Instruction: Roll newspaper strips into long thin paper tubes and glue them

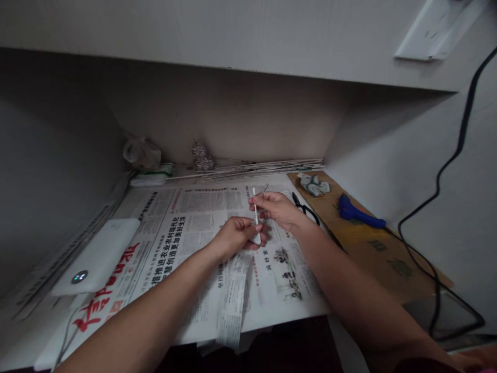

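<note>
Both hands meet over a newspaper sheet (194, 223) spread on the table. My left hand (240, 233) is closed on a strip of newspaper (233, 295), whose loose end hangs toward me past the table's front edge. The strip's upper part is rolled into a thin, pale paper tube (255, 207) that stands up between the hands. My right hand (275, 207) pinches this tube near its top, a little above and to the right of the left hand. Close behind the right wrist lie black-handled scissors (306, 208), partly hidden by the arm.
A white power bank (101, 254) with a cable lies at left. Along the back are thin paper sticks (264, 168), a woven paper figure (202, 156) and a plastic bag (142, 153). On cardboard (373, 248) at right sit a blue glue gun (359, 212) and crumpled paper (314, 185). A black cable (438, 181) hangs right.
</note>
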Motion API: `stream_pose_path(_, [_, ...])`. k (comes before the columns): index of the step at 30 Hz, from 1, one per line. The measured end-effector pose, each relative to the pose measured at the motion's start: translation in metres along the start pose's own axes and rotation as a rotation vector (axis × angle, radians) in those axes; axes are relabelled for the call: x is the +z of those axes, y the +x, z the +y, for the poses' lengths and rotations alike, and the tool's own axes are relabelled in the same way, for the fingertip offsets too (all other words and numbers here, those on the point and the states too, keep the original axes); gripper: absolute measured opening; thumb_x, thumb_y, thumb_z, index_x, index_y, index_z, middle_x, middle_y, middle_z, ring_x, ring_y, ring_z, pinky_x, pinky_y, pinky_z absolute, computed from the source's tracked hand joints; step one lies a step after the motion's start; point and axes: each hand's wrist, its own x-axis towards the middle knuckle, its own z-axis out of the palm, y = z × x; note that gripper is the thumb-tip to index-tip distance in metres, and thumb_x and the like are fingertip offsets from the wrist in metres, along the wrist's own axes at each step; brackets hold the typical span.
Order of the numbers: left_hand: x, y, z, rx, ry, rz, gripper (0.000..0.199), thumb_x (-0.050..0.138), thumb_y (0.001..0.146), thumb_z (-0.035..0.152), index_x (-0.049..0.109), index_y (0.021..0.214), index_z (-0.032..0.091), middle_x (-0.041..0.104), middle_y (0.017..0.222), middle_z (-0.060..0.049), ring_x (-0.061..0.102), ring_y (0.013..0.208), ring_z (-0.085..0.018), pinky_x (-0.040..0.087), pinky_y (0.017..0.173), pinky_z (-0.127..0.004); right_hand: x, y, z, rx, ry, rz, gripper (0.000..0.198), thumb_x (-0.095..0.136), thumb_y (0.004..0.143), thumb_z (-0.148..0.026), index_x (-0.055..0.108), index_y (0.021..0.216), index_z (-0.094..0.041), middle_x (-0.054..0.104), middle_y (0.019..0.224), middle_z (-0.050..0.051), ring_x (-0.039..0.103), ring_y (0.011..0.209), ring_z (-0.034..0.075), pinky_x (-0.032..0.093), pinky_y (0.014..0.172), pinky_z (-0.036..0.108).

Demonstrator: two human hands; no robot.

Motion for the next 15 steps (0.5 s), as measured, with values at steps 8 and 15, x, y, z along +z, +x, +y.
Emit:
stream_pose_path(8, [-0.0001,0.0000,0.0008,0.000,-0.014,0.001,0.030,0.063,0.076,0.042,0.066,0.081,0.012,0.067,0.080,-0.009,0.062,0.073,-0.015,0.052,0.066,-0.028,0.0019,0.0008,0.0031,0.020,0.007,0.063,0.032,0.077,0.062,-0.042,0.061,0.068,-0.015,0.061,0.069,0.001,0.052,0.059,0.009,0.041,0.050,0.019])
stream_pose_path(15, [0.0015,-0.0012,0.0034,-0.003,-0.005,0.018,0.029,0.065,0.074,0.042,0.066,0.078,0.013,0.068,0.080,-0.009,0.062,0.073,-0.015,0.052,0.067,-0.029,0.0008,-0.0002,0.0042,0.064,0.009,-0.021,0.031,0.078,0.063,-0.040,0.064,0.072,-0.014,0.065,0.076,0.004,0.052,0.057,0.008,0.042,0.050,0.020])
